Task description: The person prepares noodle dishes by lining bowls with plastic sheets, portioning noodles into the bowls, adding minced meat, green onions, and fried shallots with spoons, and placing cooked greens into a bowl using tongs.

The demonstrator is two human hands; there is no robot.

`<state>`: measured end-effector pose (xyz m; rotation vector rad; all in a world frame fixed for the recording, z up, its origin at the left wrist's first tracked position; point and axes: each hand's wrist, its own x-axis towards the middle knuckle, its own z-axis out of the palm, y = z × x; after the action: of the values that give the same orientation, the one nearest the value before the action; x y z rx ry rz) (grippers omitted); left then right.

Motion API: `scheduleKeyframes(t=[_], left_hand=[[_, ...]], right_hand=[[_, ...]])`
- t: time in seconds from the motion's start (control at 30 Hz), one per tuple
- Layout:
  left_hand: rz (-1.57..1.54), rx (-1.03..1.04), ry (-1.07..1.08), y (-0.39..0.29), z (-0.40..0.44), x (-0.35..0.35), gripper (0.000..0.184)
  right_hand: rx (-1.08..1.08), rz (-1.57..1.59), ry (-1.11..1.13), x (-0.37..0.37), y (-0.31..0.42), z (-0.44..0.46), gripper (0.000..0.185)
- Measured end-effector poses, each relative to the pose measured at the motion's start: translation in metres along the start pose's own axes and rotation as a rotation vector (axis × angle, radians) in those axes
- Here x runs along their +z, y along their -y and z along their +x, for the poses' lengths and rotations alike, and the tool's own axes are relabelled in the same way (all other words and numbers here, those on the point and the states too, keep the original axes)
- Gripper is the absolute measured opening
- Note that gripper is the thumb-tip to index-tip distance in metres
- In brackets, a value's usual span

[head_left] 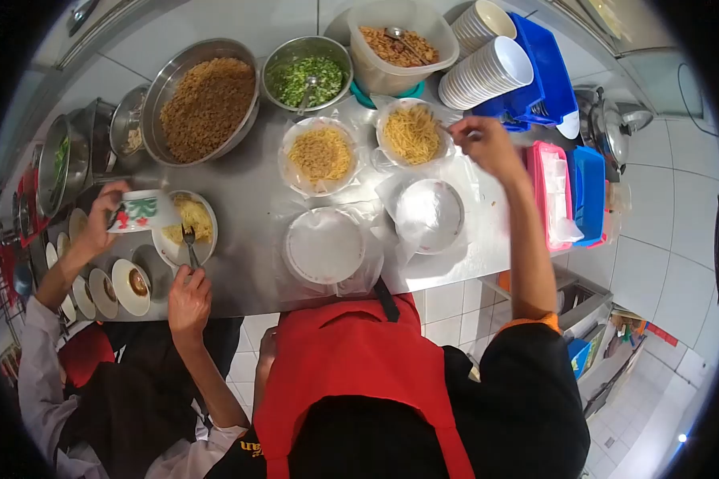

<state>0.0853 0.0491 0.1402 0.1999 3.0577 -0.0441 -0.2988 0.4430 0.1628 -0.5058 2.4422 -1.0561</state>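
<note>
My right hand (486, 144) is closed in a pinch at the right rim of a plastic-lined bowl of yellow noodles (411, 134). A thin utensil, which looks like a fork (446, 128), runs from my fingers into the noodles. My left hand (267, 345) hangs low beside my red apron, with its fingers hidden. Left of the noodles is another lined bowl (320, 156), its noodles topped with brown minced bits. Nearer me stand two bowls lined with clear plastic, one on the left (324, 246) and one on the right (430, 215).
At the back are a bowl of brown mince (204, 108), chopped greens (315, 78), a tub of crispy topping (391, 52) and stacked bowls (491, 73). Pink (548, 191) and blue (587, 191) baskets stand right. On the left a co-worker's hands (188, 303) hold a fork and a patterned bowl (142, 211).
</note>
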Motion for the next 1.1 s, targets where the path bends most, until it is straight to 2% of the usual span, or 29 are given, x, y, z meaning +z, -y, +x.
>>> scheduleKeyframes(t=[0.07, 0.1, 0.17, 0.2, 0.27, 0.3, 0.37, 0.4, 0.43, 0.47, 0.5, 0.53, 0.57, 0.6, 0.63, 0.67, 0.7, 0.73, 0.77, 0.83, 0.87, 0.9, 0.97, 1.03, 1.1], left_hand=[[-0.384, -0.285, 0.133, 0.004, -0.01, 0.025, 0.002], [-0.383, -0.278, 0.135, 0.004, -0.005, 0.019, 0.002], [-0.097, -0.172, 0.054, 0.004, 0.004, 0.001, 0.004], [-0.101, -0.173, 0.057, 0.01, 0.0, 0.014, 0.004], [-0.682, -0.392, 0.113, 0.022, -0.009, 0.039, 0.007], [-0.687, -0.4, 0.111, 0.023, -0.014, 0.036, 0.007], [-0.244, -0.414, -0.022, 0.013, -0.006, -0.019, 0.01], [-0.05, -0.485, -0.048, 0.014, -0.001, -0.036, 0.012], [-0.177, -0.55, -0.082, 0.031, -0.009, -0.024, 0.014], [-0.659, -0.726, -0.115, 0.057, -0.015, -0.011, 0.017], [0.254, -0.562, 0.241, 0.086, -0.021, 0.006, 0.018], [0.108, -0.503, 0.061, 0.14, -0.048, 0.06, 0.018], [-0.107, -0.604, 0.077, 0.15, -0.06, 0.077, 0.019], [-0.378, -0.769, 0.115, 0.13, -0.074, 0.1, 0.02], [-0.844, -1.046, 0.14, 0.077, -0.092, 0.129, 0.022], [-1.374, -1.371, 0.144, -0.009, -0.105, 0.15, 0.024], [-1.643, -1.526, 0.182, -0.096, -0.114, 0.159, 0.027], [-1.797, -1.631, 0.196, -0.152, -0.117, 0.16, 0.03], [-1.864, -1.714, 0.212, -0.192, -0.116, 0.161, 0.034], [-1.89, -1.749, 0.185, -0.196, -0.123, 0.16, 0.034], [-1.91, -1.774, 0.165, -0.199, -0.126, 0.159, 0.035], [-1.927, -1.795, 0.15, -0.209, -0.138, 0.174, 0.035], [-2.024, -1.721, 0.134, -0.234, -0.174, 0.22, 0.035], [-2.018, -1.706, 0.195, -0.234, -0.171, 0.227, 0.036], [-2.056, -1.596, 0.166, -0.232, -0.172, 0.241, 0.034]], right_hand=[[-0.126, -0.16, -0.17, 0.031, -0.044, -0.004, 0.012], [-0.209, -0.253, -0.273, 0.042, -0.052, -0.008, 0.012], [-0.2, -0.277, -0.336, 0.046, -0.048, -0.014, 0.013], [-0.197, -0.24, -0.416, 0.045, -0.047, -0.015, 0.013], [-0.159, -0.105, -0.507, 0.043, -0.034, -0.019, 0.011], [-0.164, -0.109, -0.5, 0.037, -0.024, -0.018, 0.011], [0.024, 0.051, -0.26, 0.029, 0.005, -0.01, 0.009], [-0.005, 0.11, -0.182, 0.03, 0.026, -0.004, 0.01], [-0.04, 0.173, -0.114, 0.036, 0.039, 0.009, 0.01], [-0.112, 0.139, -0.085, 0.046, 0.061, 0.021, 0.009], [-0.186, 0.108, -0.056, 0.06, 0.087, 0.033, 0.009], [-0.369, 0.118, -0.061, 0.078, 0.111, 0.047, 0.008], [-0.527, 0.041, -0.075, 0.1, 0.128, 0.068, 0.011], [-0.531, -0.108, -0.022, 0.118, 0.155, 0.082, 0.014], [-0.726, -0.238, -0.03, 0.139, 0.172, 0.104, 0.013], [-0.812, -0.364, -0.038, 0.164, 0.184, 0.127, 0.011], [-0.837, -0.5, -0.113, 0.195, 0.192, 0.147, 0.013], [-0.86, -0.636, -0.19, 0.219, 0.197, 0.162, 0.014], [-0.874, -0.637, -0.179, 0.23, 0.202, 0.17, 0.014], [-0.665, -1.053, 0.047, 0.251, 0.215, 0.177, 0.018], [-0.649, -1.056, 0.185, 0.251, 0.222, 0.175, 0.022], [-0.671, -1.063, 0.204, 0.254, 0.221, 0.172, 0.022], [-0.6, -0.926, 0.417, 0.259, 0.214, 0.168, 0.023], [-0.521, -0.922, 0.428, 0.259, 0.217, 0.17, 0.022], [-0.483, -0.904, 0.509, 0.247, 0.223, 0.183, 0.024]])
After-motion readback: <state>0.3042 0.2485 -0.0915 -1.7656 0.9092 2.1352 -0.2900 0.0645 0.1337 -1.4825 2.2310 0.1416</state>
